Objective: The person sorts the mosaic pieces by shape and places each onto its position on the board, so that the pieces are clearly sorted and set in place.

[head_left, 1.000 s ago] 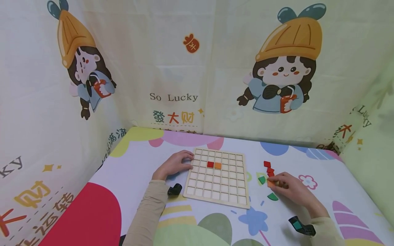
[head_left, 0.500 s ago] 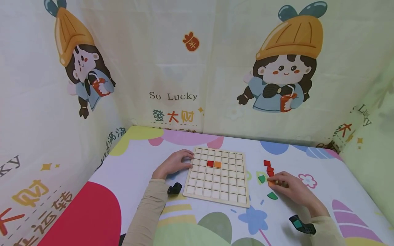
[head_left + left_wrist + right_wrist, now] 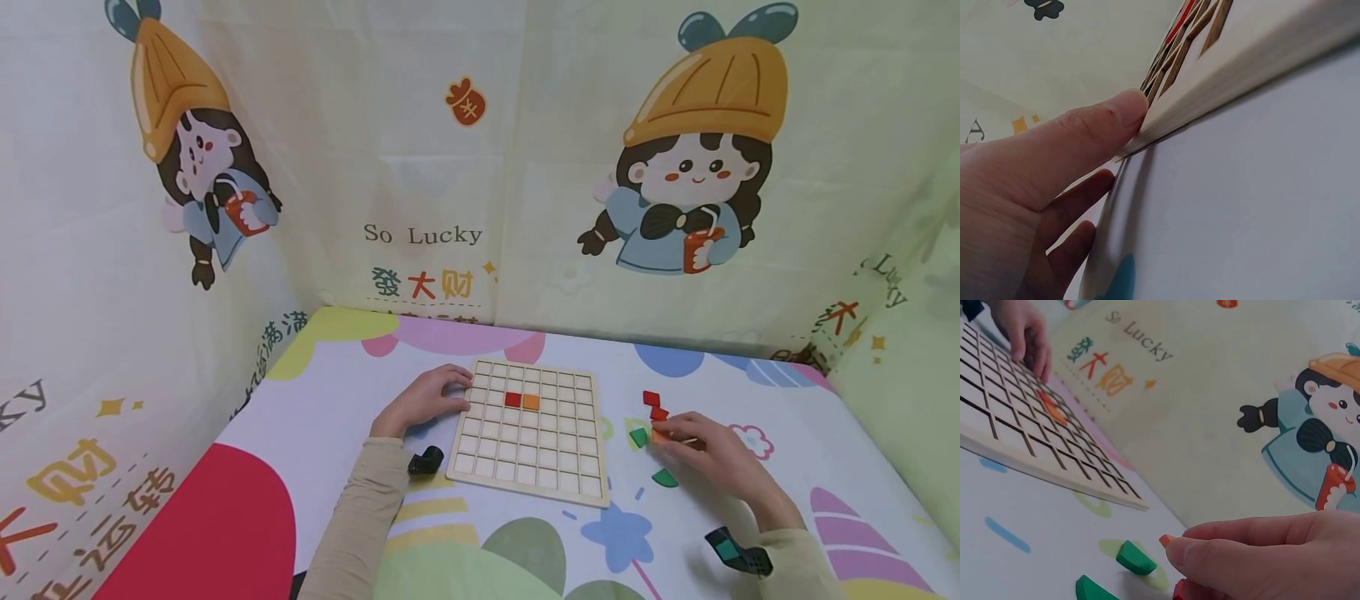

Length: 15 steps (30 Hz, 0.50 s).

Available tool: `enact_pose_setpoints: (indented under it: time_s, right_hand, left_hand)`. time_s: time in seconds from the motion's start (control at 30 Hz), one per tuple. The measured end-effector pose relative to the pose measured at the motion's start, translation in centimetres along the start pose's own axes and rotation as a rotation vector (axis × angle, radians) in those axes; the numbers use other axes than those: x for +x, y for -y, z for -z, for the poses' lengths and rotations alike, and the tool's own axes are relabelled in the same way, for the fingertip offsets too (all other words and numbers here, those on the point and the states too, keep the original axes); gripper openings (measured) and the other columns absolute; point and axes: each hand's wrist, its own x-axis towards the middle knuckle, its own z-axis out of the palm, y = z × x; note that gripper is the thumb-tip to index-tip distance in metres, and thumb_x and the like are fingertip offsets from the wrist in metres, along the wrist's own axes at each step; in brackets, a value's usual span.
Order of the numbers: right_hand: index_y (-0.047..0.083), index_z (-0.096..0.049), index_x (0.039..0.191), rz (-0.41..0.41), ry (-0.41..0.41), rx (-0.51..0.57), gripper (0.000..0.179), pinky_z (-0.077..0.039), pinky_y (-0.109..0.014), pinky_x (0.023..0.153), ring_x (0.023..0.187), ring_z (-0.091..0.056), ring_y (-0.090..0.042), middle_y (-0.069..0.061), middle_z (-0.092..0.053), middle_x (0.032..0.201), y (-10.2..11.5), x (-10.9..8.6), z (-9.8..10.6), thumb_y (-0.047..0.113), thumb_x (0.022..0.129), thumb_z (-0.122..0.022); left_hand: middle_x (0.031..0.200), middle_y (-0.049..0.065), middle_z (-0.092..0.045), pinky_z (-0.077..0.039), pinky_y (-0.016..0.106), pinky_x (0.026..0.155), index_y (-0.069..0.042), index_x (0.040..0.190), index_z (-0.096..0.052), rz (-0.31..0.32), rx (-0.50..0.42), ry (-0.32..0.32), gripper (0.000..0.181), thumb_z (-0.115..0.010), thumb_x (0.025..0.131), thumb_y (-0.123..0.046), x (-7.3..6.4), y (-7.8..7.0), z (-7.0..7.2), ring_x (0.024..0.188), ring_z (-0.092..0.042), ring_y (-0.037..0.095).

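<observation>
A pale wooden grid board (image 3: pixel 525 493) lies on the table, with a red square tile (image 3: pixel 513 400) and an orange square tile (image 3: pixel 531 402) side by side in its cells. My left hand (image 3: pixel 424 402) rests against the board's left edge, thumb on the rim in the left wrist view. Right of the board, my right hand (image 3: pixel 712 454) pinches another orange tile (image 3: pixel 1165 540) between thumb and fingers; only its corner shows in the right wrist view. Beside this hand lie red tiles (image 3: pixel 651 398) and two green pieces with a curved side, one (image 3: pixel 638 437) behind the other (image 3: pixel 664 478).
The tabletop (image 3: pixel 360 367) has a white cover with colourful printed shapes. Printed cloth (image 3: pixel 540 167) hangs as walls behind it and on both sides. Black wrist devices (image 3: pixel 426 461) sit on both forearms.
My right hand has drawn up slightly from the table and now has the orange tile lifted between its fingertips. The left hand and the board stay in place.
</observation>
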Motion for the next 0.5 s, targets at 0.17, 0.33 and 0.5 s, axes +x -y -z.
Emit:
enact_pose_setpoints:
  time_s: [0.17, 0.33, 0.5]
  right_hand:
    - [0.012, -0.072, 0.118, 0.002, -0.062, 0.028, 0.034, -0.054, -0.018, 0.078, 0.095, -0.06, -0.013, -0.002, -0.066, 0.109, 1.3, 0.3, -0.2, 0.027, 0.088, -0.074]
    - [0.011, -0.071, 0.121, -0.065, -0.097, 0.136, 0.04, -0.053, -0.016, 0.079, 0.095, -0.062, -0.007, -0.003, -0.067, 0.112, 3.0, 0.7, -0.7, 0.035, 0.089, -0.072]
    - [0.011, -0.069, 0.123, -0.094, -0.083, 0.241, 0.043, -0.053, -0.018, 0.08, 0.096, -0.065, -0.007, -0.004, -0.065, 0.115, 4.9, 1.2, -1.2, 0.037, 0.089, -0.071]
  left_hand:
    - [0.13, 0.005, -0.06, -0.038, 0.038, 0.11, -0.004, 0.116, -0.069, -0.006, 0.007, -0.002, 0.035, -0.077, 0.086, -0.019, 0.0, 0.0, 0.0, 0.128, -0.05, 0.023]
    - [0.129, 0.005, -0.06, -0.039, 0.039, 0.109, -0.003, 0.116, -0.069, -0.022, 0.013, -0.004, 0.035, -0.077, 0.086, -0.019, 0.0, 0.0, 0.0, 0.126, -0.051, 0.024]
    - [0.128, 0.005, -0.06, -0.04, 0.039, 0.109, -0.003, 0.115, -0.069, -0.027, 0.016, -0.009, 0.035, -0.077, 0.085, -0.019, 0.0, 0.1, 0.0, 0.126, -0.051, 0.024]
